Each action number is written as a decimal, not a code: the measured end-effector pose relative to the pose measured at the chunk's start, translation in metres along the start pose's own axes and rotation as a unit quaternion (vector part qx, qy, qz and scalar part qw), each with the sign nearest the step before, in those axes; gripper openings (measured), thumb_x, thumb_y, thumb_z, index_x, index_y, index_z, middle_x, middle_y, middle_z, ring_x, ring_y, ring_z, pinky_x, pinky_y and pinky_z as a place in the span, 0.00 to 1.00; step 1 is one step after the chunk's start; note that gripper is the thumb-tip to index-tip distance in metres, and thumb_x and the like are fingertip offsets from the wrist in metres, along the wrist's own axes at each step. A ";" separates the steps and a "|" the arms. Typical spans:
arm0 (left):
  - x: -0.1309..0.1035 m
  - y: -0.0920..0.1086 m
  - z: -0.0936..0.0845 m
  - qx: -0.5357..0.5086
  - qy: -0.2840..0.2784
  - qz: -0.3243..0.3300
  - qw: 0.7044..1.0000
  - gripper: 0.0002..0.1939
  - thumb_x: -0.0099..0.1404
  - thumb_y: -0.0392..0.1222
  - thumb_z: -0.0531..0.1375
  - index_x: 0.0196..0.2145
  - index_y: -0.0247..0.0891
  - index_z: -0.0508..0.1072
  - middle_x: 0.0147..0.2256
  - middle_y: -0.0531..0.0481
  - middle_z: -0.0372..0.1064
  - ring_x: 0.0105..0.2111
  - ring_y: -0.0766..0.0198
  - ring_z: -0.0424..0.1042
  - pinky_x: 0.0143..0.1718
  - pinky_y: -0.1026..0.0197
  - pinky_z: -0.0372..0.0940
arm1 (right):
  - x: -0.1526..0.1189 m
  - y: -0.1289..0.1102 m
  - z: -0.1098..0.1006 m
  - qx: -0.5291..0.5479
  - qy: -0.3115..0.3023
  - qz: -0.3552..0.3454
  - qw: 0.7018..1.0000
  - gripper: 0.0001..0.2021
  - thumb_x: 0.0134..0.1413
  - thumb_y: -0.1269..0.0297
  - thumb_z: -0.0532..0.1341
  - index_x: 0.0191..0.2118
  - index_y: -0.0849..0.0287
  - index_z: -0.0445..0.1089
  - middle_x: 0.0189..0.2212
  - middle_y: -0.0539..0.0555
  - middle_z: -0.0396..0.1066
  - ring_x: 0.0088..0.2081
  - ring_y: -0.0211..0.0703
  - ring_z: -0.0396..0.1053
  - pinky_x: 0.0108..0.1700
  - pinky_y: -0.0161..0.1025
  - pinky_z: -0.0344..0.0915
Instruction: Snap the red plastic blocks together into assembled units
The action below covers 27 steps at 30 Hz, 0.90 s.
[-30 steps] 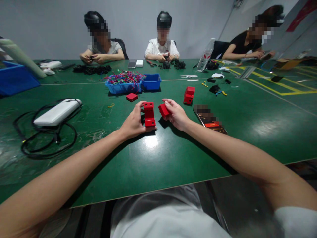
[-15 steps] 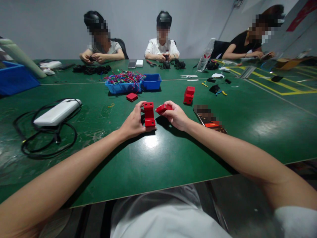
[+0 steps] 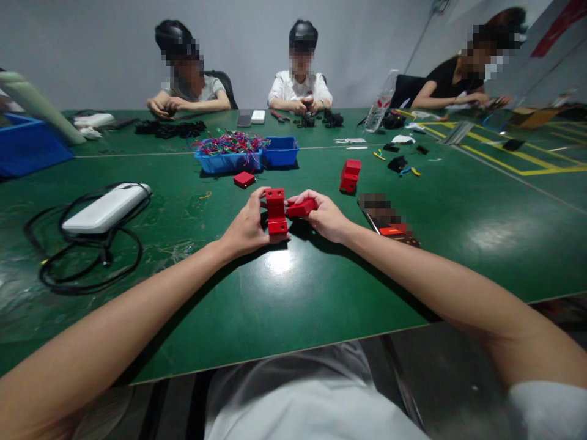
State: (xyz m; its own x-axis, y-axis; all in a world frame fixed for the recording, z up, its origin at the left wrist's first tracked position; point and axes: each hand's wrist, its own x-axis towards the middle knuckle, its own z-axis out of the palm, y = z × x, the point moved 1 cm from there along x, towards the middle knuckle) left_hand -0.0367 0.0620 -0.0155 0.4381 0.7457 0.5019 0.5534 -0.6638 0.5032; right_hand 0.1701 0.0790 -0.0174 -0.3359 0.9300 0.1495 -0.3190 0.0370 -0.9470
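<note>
My left hand (image 3: pixel 251 225) grips a red notched block (image 3: pixel 276 211) that stands upright, with round holes showing at its top and bottom. Just to the right, my right hand (image 3: pixel 328 215) pinches a smaller flat red block (image 3: pixel 301 208) between thumb and fingers. Its left end is close against the notched block; whether they touch I cannot tell. Another flat red block (image 3: pixel 244 179) lies on the table beyond my left hand. A second red notched block (image 3: pixel 350 176) stands past my right hand.
On the green table (image 3: pixel 257 305), a white power bank (image 3: pixel 107 208) with black cable lies left. A blue bin of coloured wires (image 3: pixel 229 160) adjoins another blue bin (image 3: pixel 281 153). A phone (image 3: pixel 389 223) is right of my right hand. Several people sit opposite, near a plastic bottle (image 3: pixel 380 107).
My right hand has turned the flat red block and brought it slightly down and left, nearer the notched block. My left hand has stayed in place.
</note>
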 end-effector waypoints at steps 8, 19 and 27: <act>0.000 0.000 0.000 0.005 0.001 0.006 1.000 0.54 0.48 0.54 0.74 0.63 0.40 0.48 0.58 0.34 0.61 0.55 0.45 0.70 0.54 0.44 0.68 | 0.001 0.000 0.002 0.040 0.012 0.030 0.999 0.21 0.32 0.77 0.71 0.34 0.54 0.64 0.33 0.44 0.75 0.38 0.38 0.75 0.46 0.40 0.72; 0.001 -0.001 0.000 0.003 -0.004 0.004 1.000 0.54 0.48 0.56 0.73 0.62 0.38 0.48 0.57 0.33 0.62 0.54 0.44 0.71 0.55 0.42 0.68 | 0.000 -0.003 0.003 0.003 0.022 0.038 0.999 0.21 0.33 0.75 0.69 0.36 0.54 0.65 0.32 0.45 0.72 0.33 0.36 0.71 0.29 0.30 0.62; 0.001 -0.001 0.000 0.004 -0.004 0.007 1.000 0.54 0.49 0.57 0.73 0.63 0.38 0.48 0.58 0.32 0.62 0.55 0.44 0.70 0.55 0.43 0.67 | -0.001 -0.006 0.003 0.019 0.009 0.034 0.999 0.22 0.33 0.73 0.71 0.38 0.55 0.67 0.40 0.48 0.72 0.36 0.35 0.68 0.33 0.32 0.64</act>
State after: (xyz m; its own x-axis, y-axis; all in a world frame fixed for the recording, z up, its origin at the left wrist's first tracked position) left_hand -0.0366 0.0631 -0.0152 0.4522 0.7364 0.5032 0.5524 -0.6742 0.4902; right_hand 0.1700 0.0771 -0.0109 -0.3414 0.9365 0.0795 -0.3291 -0.0399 -0.9435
